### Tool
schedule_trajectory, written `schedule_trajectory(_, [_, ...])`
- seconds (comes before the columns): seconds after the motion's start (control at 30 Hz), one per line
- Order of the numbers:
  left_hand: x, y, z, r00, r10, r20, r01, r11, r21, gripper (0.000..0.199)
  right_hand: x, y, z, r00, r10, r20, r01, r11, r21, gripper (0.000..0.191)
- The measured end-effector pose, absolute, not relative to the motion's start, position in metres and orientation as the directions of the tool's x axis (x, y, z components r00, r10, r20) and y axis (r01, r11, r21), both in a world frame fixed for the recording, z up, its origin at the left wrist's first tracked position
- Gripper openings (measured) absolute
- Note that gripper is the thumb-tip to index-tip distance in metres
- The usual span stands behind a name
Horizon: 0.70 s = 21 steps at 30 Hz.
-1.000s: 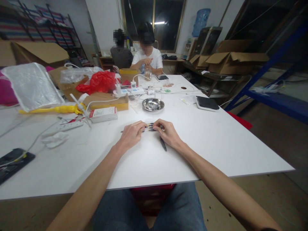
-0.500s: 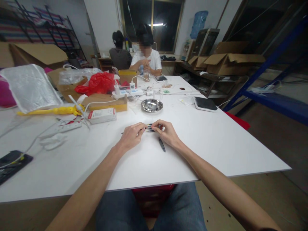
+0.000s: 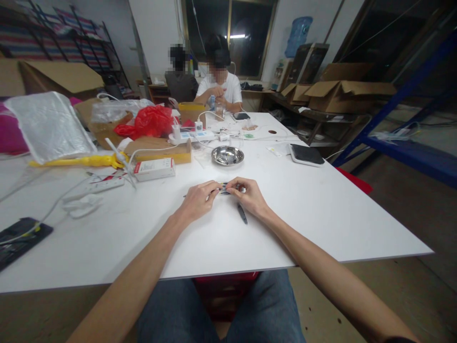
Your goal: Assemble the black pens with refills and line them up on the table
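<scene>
My left hand (image 3: 200, 201) and my right hand (image 3: 248, 194) meet fingertip to fingertip over the white table, both closed in a pinch. Between the fingertips shows a thin dark pen-like stick, with several slim sticks (image 3: 223, 185), dark and pale, just behind it. Fingers hide most of them, so I cannot tell which are held and which lie on the table. A dark tip pokes out left of my left hand. Below my right palm lies a dark grey pen (image 3: 242, 214), its upper end covered by the hand.
Beyond the hands stands a shiny metal bowl (image 3: 227, 156) with small dark pieces inside. Left are a white box (image 3: 154, 169), a power strip (image 3: 192, 136), cables and a red plastic bag (image 3: 152, 122). A black-topped device (image 3: 307, 155) lies right. Two people sit at the back.
The view has shifted slightly, so everything sits a little further right. Both hands keep almost the same pinch, with the fingertips marginally closer together.
</scene>
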<state>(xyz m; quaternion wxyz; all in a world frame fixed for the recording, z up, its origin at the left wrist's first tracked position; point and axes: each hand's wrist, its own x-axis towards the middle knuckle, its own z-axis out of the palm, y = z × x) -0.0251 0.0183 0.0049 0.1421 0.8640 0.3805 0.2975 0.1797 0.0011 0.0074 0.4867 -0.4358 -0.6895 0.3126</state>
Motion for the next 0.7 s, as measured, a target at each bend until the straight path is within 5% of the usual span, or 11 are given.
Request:
schedule_trajectory(0.27, [-0.02,0.013,0.011,0.591,0.695,0.41,0.545,-0.719,0.432,0.017,0.173,-0.005,0.009,-0.139,0.93,0.34,0.166,0.361,-0.918,0.026])
schedule_trajectory(0.47, [-0.017,0.01,0.009,0.555,0.74,0.381,0.642,-0.672,0.369,0.031,0.172,-0.002,0.007,-0.212,0.95,0.229,0.077,0.25,-0.965,0.046])
schedule_trajectory(0.7, [-0.018,0.011,0.008,0.498,0.781,0.378,0.685,-0.621,0.381,0.031,0.187,-0.002,0.02,-0.24,0.946,0.22,0.268,0.282,-0.921,0.056])
